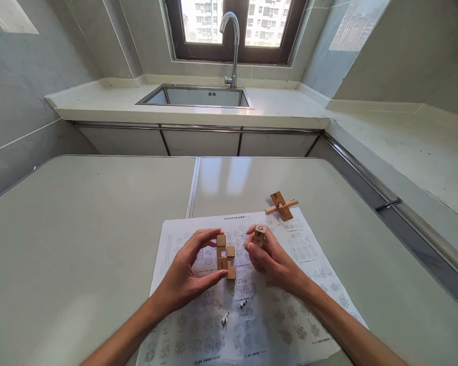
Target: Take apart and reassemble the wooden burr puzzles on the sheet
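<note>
My left hand [193,269] grips a small group of interlocked wooden puzzle pieces [222,263], with fingertips at the top and the thumb at the lower edge. Notches and a gap show between the blocks. To its right, my right hand [269,259] is closed around a single wooden puzzle piece [259,235], held upright with a dark handwritten mark on its top end. The two hands are apart, over a printed instruction sheet [248,290] covered in small diagrams. Past my right hand, crossed wooden pieces [281,206], one marked in black, lie at the sheet's far right corner.
The sheet has two small torn holes and lies on a pale folding table [80,244] with a seam [193,188]. Beyond stands a white counter [290,101] with a sink [194,95] and a curved faucet [234,46] under a window. Another counter [423,147] runs along the right.
</note>
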`<state>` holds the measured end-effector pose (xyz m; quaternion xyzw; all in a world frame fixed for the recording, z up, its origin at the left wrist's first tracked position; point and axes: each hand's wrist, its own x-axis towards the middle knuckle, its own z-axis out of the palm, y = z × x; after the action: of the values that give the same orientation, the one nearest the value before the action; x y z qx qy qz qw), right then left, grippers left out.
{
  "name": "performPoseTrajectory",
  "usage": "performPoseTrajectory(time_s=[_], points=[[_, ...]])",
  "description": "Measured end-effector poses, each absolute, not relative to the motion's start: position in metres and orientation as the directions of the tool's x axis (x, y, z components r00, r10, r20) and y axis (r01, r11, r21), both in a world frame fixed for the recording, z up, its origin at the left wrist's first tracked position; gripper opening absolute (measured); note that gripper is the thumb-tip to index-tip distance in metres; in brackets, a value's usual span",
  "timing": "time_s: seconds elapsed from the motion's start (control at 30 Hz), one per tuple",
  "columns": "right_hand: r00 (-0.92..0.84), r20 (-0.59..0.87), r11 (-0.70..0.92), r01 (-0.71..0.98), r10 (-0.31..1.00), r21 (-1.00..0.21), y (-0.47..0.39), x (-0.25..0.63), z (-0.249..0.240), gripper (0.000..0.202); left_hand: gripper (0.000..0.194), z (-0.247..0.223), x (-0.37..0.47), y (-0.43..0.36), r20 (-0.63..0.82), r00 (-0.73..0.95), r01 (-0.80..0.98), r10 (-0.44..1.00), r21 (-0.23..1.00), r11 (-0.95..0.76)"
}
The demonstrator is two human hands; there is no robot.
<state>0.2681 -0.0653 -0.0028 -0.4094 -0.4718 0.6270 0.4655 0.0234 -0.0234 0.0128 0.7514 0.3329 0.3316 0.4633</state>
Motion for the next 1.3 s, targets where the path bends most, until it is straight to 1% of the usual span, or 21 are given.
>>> performPoseTrajectory(time_s=[0.1, 0.23, 0.37, 0.5, 0.6, 0.73, 0.77, 0.87, 0.9, 0.93, 1.03, 1.1, 1.23, 1.3], points=[[-0.282, -0.088, -0.157, -0.230, 0.955, -0.960, -0.067, 0.267, 0.000, 0.038, 0.064, 0.014, 0.025, -0.024, 0.184, 0.549, 0.136, 0.815, 0.943, -0.304], [-0.374, -0.155, -0.241, -0.195, 0.914, -0.951, -0.067, 0.268, 0.002, 0.037, 0.062, 0.015, 0.026, -0.025, 0.118, 0.545, 0.124, 0.830, 0.968, -0.219], [-0.362, -0.108, -0.160, -0.118, 0.926, -0.980, -0.065, 0.271, 0.000, 0.035, 0.061, 0.015, 0.028, -0.026, 0.037, 0.563, 0.151, 0.825, 0.978, -0.147], [-0.354, -0.078, -0.111, -0.075, 0.932, -0.991, -0.066, 0.273, -0.003, 0.040, 0.065, 0.015, 0.029, -0.025, -0.038, 0.574, 0.222, 0.818, 0.969, -0.111], [-0.380, -0.079, -0.118, -0.080, 0.921, -0.990, -0.068, 0.272, -0.001, 0.047, 0.066, 0.013, 0.028, -0.025, -0.061, 0.575, 0.242, 0.816, 0.965, -0.098], [-0.416, -0.101, -0.167, -0.126, 0.904, -0.978, -0.071, 0.268, 0.005, 0.052, 0.067, 0.012, 0.029, -0.026, -0.051, 0.577, 0.229, 0.815, 0.968, -0.102], [-0.415, -0.086, -0.147, -0.118, 0.906, -0.982, -0.071, 0.267, 0.006, 0.051, 0.067, 0.012, 0.029, -0.027, -0.046, 0.576, 0.227, 0.816, 0.968, -0.106], [-0.416, 0.036, 0.011, -0.062, 0.909, -0.998, -0.070, 0.266, 0.003, 0.043, 0.064, 0.015, 0.031, -0.029, -0.038, 0.579, 0.218, 0.814, 0.970, -0.109], [-0.411, 0.060, 0.040, -0.058, 0.910, -0.998, -0.070, 0.266, 0.002, 0.042, 0.064, 0.016, 0.032, -0.029, -0.037, 0.578, 0.215, 0.815, 0.970, -0.108], [-0.396, 0.056, 0.033, -0.064, 0.916, -0.997, -0.069, 0.266, -0.001, 0.043, 0.064, 0.017, 0.032, -0.030, -0.037, 0.575, 0.214, 0.817, 0.971, -0.107], [-0.303, -0.032, -0.061, -0.085, 0.952, -0.994, -0.068, 0.265, -0.005, 0.038, 0.062, 0.018, 0.033, -0.030, -0.051, 0.574, 0.223, 0.817, 0.970, -0.096], [-0.231, -0.035, -0.051, -0.062, 0.972, -0.997, -0.068, 0.264, -0.005, 0.031, 0.062, 0.018, 0.033, -0.030, -0.063, 0.583, 0.233, 0.810, 0.968, -0.092], [-0.133, 0.081, 0.078, -0.027, 0.988, -0.997, -0.069, 0.262, -0.003, 0.024, 0.066, 0.019, 0.032, -0.029, -0.056, 0.579, 0.253, 0.813, 0.961, -0.114], [-0.119, 0.151, 0.153, 0.007, 0.981, -0.988, -0.069, 0.261, -0.002, 0.022, 0.067, 0.019, 0.032, -0.029, -0.056, 0.573, 0.255, 0.817, 0.960, -0.113]])
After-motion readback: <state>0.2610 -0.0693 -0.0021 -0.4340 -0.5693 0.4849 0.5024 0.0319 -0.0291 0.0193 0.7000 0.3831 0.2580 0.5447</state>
